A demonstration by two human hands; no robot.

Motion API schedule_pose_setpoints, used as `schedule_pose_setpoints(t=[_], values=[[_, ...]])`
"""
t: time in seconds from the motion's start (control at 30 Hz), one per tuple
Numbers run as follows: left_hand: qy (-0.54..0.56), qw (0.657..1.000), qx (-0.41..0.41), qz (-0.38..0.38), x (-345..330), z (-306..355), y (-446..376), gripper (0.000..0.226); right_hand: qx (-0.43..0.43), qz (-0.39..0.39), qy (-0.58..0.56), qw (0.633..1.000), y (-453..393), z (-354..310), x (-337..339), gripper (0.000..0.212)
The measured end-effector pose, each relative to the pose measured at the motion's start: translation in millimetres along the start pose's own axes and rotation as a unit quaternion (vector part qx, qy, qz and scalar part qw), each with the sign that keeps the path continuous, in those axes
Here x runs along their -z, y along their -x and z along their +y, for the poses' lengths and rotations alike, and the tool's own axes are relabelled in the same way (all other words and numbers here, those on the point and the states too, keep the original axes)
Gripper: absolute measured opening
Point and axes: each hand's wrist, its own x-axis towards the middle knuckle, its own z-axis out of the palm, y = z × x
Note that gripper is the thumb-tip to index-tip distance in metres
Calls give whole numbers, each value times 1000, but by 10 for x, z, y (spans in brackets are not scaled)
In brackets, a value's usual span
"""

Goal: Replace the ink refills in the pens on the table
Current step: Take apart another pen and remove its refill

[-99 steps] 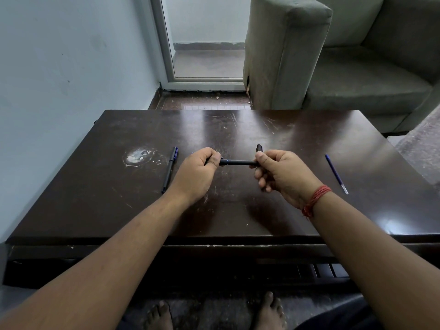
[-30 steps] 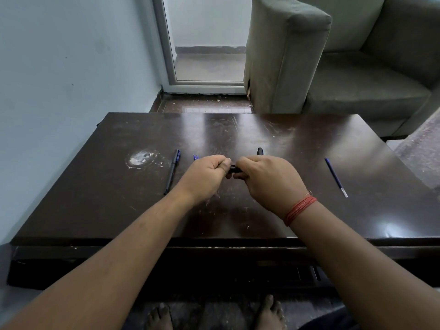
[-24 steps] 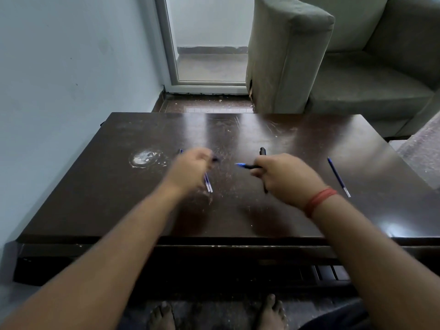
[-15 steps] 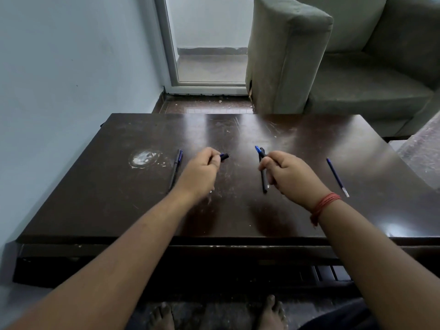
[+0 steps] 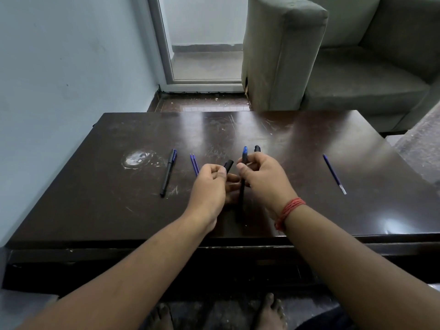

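My right hand (image 5: pixel 264 179) grips a black pen barrel (image 5: pixel 242 191) upright, its blue end (image 5: pixel 245 150) pointing away from me; a second black piece (image 5: pixel 257 148) sticks out behind the fingers. My left hand (image 5: pixel 209 184) pinches a short black pen part (image 5: pixel 228 166) close beside the barrel. A whole black pen (image 5: pixel 168 172) lies on the dark table (image 5: pixel 297 144) to the left. Two blue refills (image 5: pixel 194 164) lie side by side just beyond my left hand. One more blue refill (image 5: pixel 334 173) lies far to the right.
A white stain (image 5: pixel 135 158) marks the table's left side. A grey-green sofa (image 5: pixel 333 55) stands behind the table's far right edge, a light blue wall runs along the left, and a doorway (image 5: pixel 204 44) opens behind. My bare feet show under the table's near edge.
My hands pulled the pen apart: the left kept a short black part, the right the barrel. The right hand turned the barrel upright, and both hands have come close together again.
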Motion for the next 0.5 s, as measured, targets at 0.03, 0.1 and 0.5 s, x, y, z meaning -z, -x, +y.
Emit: schedule_pose_setpoints(t=[0.03, 0.1, 0.5], values=[[-20, 1000, -8, 11, -15, -30, 6, 15, -4, 9, -1, 1000, 7, 12, -33, 3], [-63, 997, -32, 40, -27, -99, -1, 14, -32, 1, -29, 999, 27, 20, -87, 11], [-351, 903, -249, 1, 79, -46, 52, 16, 349, -15, 448, 823, -62, -71, 108, 32]])
